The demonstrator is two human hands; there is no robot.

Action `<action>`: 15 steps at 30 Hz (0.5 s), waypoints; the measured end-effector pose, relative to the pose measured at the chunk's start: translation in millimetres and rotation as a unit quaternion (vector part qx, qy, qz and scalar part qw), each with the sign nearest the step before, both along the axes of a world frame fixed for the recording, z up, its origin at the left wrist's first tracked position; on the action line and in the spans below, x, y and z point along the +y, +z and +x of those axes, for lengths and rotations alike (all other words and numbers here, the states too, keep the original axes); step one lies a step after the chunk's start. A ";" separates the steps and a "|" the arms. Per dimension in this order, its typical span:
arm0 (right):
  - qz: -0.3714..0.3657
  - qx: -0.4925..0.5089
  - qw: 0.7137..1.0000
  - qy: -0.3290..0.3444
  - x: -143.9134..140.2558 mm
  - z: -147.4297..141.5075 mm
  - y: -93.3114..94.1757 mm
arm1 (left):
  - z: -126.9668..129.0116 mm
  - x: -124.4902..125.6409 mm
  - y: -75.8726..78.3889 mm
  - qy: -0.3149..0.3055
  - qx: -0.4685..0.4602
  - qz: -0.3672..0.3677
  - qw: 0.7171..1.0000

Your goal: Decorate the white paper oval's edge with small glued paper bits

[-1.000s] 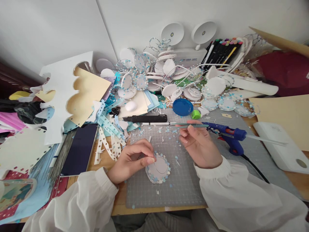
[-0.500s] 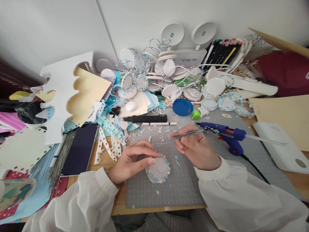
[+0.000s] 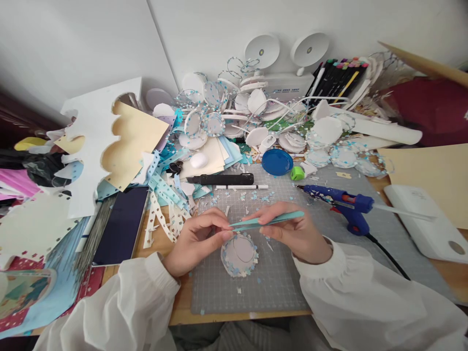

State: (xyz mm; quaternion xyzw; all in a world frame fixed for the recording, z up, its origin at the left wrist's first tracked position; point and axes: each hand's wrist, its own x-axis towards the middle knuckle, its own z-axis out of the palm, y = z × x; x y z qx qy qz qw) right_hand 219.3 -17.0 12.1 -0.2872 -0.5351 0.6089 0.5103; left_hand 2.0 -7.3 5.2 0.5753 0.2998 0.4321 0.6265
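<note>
While the head view shows both hands meeting over the cutting mat (image 3: 278,287), the right hand (image 3: 302,236) is closed around teal tweezers (image 3: 281,217), which lie nearly level between its thumb and fingers, with their tips pointing left. The left hand (image 3: 199,239) has its thumb and forefinger brought close together right at those tips; whether they grip anything is too small to tell. Just nearer than the fingertips, a pale disc (image 3: 239,253) lies on the mat, edged with blue and white star-shaped bits, and a thin wire loop (image 3: 244,262) shows over its face; whether the loop touches the disc cannot be told. More star bits are scattered on the mat around it.

Farther off, a black cutter (image 3: 228,179) lies crosswise beyond a slim white pen (image 3: 241,187), and to their right sit a blue lid (image 3: 277,162) and a small bright green object (image 3: 297,172). Right of the hands, a blue glue gun (image 3: 336,196) rests on its side, its nozzle toward the left. A dark phone (image 3: 122,226) lies on the left of the wooden table (image 3: 183,304). Along the far side, white discs (image 3: 258,136) are heaped up, with upright markers (image 3: 336,80) to their right.
</note>
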 end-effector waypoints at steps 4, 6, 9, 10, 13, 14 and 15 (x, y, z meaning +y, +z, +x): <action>0.067 -0.066 0.994 -0.052 -1.6 0.7 -0.9 | 0.1 0.9 -0.2 0.013 0.015 0.014 1.000; 0.108 -0.102 0.986 -0.080 -2.1 0.9 -2.1 | 0.5 0.6 -0.6 0.020 0.036 0.023 0.999; 0.150 -0.125 0.975 -0.108 -3.2 0.8 -3.0 | 0.9 -0.6 -0.6 0.027 0.093 0.055 0.994; 0.154 -0.123 0.973 -0.120 -3.7 0.8 -3.0 | 0.9 -1.0 -0.6 0.029 0.115 0.069 0.990; 0.138 -0.104 0.973 -0.155 -5.1 0.9 -2.2 | 0.4 -1.7 -0.2 0.036 0.164 0.104 0.980; 0.129 -0.095 0.973 -0.168 -5.2 1.0 -2.2 | 0.3 -1.8 0.2 0.039 0.174 0.109 0.978; 0.120 -0.086 0.972 -0.183 -5.0 1.1 -2.4 | 0.3 -1.8 0.8 0.043 0.182 0.112 0.976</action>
